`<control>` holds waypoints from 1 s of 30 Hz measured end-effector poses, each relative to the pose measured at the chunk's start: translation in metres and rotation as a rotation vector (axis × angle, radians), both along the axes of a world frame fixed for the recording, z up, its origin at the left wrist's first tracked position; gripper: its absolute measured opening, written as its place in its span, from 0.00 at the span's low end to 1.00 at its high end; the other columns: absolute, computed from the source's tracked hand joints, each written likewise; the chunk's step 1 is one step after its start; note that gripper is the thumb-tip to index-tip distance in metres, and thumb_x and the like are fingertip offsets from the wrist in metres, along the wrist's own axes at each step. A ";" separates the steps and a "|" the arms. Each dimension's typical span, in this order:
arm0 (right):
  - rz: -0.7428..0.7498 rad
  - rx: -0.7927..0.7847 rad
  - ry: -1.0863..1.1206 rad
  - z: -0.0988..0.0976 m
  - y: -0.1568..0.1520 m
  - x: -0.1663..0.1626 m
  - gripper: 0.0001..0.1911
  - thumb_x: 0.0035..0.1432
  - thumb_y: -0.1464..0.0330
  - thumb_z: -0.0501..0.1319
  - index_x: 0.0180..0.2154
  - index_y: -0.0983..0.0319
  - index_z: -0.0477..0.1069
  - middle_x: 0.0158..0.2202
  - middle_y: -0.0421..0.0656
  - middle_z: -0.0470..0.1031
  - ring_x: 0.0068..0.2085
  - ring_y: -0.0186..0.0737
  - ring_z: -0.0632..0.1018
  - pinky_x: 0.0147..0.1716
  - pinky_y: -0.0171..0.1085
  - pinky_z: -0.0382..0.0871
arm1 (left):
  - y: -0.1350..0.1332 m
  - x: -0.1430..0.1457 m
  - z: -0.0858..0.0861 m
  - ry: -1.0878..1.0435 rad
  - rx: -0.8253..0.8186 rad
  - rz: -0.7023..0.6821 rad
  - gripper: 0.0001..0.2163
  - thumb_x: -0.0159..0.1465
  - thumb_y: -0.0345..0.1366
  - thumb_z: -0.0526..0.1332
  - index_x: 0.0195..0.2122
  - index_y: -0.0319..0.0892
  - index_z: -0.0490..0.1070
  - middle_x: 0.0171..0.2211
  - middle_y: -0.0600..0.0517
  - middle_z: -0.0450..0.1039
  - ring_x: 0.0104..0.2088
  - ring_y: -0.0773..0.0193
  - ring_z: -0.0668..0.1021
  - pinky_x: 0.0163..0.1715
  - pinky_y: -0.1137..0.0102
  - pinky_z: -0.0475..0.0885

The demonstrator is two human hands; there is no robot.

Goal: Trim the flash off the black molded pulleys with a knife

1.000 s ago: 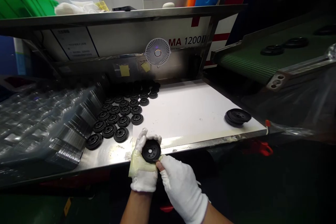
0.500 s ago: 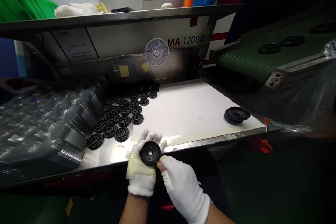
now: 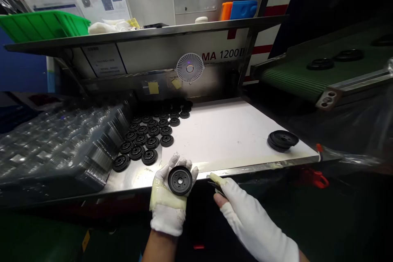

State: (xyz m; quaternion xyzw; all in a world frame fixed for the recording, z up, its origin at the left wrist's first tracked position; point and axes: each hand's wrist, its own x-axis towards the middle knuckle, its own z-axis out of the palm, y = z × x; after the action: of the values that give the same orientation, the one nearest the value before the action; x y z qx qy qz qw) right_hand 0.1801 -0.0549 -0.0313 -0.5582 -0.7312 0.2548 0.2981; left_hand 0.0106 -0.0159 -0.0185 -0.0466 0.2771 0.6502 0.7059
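Observation:
My left hand (image 3: 170, 200), in a white glove with a yellowish wrap over the palm, holds a round black plastic wheel (image 3: 180, 181) with a centre hole, its face turned up toward me. To its right, apart from the wheel, my right hand (image 3: 245, 213) in a white glove is closed on a small knife (image 3: 216, 187). Only a thin dark length of the knife shows; the rest is hidden in the fingers. The right thumb tip is bare and a yellowish cover sits on a fingertip. Rows of similar black wheels (image 3: 149, 156) lie on the bench to the left.
Stacked clear plastic trays (image 3: 55, 143) stand at the left. Two stacked black wheels (image 3: 282, 140) sit on the white sheet (image 3: 221, 131) at right. Behind are a small fan (image 3: 190, 68) and a shelf with a green bin (image 3: 46, 26). A conveyor (image 3: 294, 77) carries black parts.
My right hand has drawn away to the right from the wheel, taking the knife with it. The wheel stays in my left hand, turned slightly more face-on. The camera view has shifted.

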 end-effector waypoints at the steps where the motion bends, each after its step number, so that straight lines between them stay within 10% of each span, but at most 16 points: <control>1: -0.015 0.026 0.023 -0.004 -0.002 0.002 0.22 0.56 0.68 0.50 0.53 0.54 0.59 0.43 0.44 0.70 0.43 0.42 0.72 0.44 0.39 0.65 | -0.003 0.001 0.004 0.006 0.009 0.003 0.14 0.53 0.31 0.59 0.42 0.38 0.69 0.35 0.46 0.72 0.40 0.54 0.75 0.43 0.53 0.69; 9: -0.001 -0.254 0.572 -0.011 -0.022 0.021 0.19 0.56 0.63 0.52 0.49 0.58 0.67 0.36 0.43 0.73 0.23 0.32 0.72 0.17 0.33 0.68 | -0.050 0.016 0.041 0.115 0.117 -0.056 0.16 0.55 0.32 0.57 0.46 0.39 0.68 0.36 0.45 0.73 0.43 0.49 0.73 0.44 0.49 0.67; 19: -0.042 -0.206 1.053 0.054 -0.085 0.071 0.23 0.45 0.59 0.65 0.45 0.58 0.69 0.39 0.44 0.73 0.38 0.43 0.75 0.45 0.45 0.67 | -0.109 0.033 0.065 0.050 0.324 -0.340 0.21 0.51 0.26 0.54 0.48 0.39 0.66 0.38 0.44 0.74 0.45 0.47 0.73 0.46 0.45 0.61; 25: -0.111 -0.029 0.956 0.056 -0.086 0.073 0.15 0.54 0.58 0.58 0.22 0.61 0.69 0.20 0.37 0.64 0.26 0.34 0.69 0.31 0.35 0.66 | -0.093 0.043 0.073 0.116 0.185 -0.360 0.16 0.57 0.35 0.57 0.48 0.39 0.65 0.40 0.42 0.73 0.45 0.47 0.73 0.35 0.57 0.71; 30: -0.200 -0.124 1.101 0.051 -0.045 0.061 0.11 0.52 0.61 0.61 0.37 0.59 0.72 0.29 0.39 0.74 0.30 0.37 0.73 0.31 0.35 0.68 | -0.051 0.044 0.065 0.217 0.081 -0.407 0.17 0.56 0.40 0.59 0.47 0.43 0.64 0.42 0.44 0.72 0.39 0.47 0.76 0.22 0.66 0.71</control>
State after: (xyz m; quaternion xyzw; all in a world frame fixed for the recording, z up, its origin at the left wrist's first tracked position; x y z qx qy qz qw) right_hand 0.2411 -0.1002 0.0197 -0.4260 -0.3951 0.5216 0.6248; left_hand 0.0550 -0.0671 0.0465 0.1088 0.3288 0.5063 0.7897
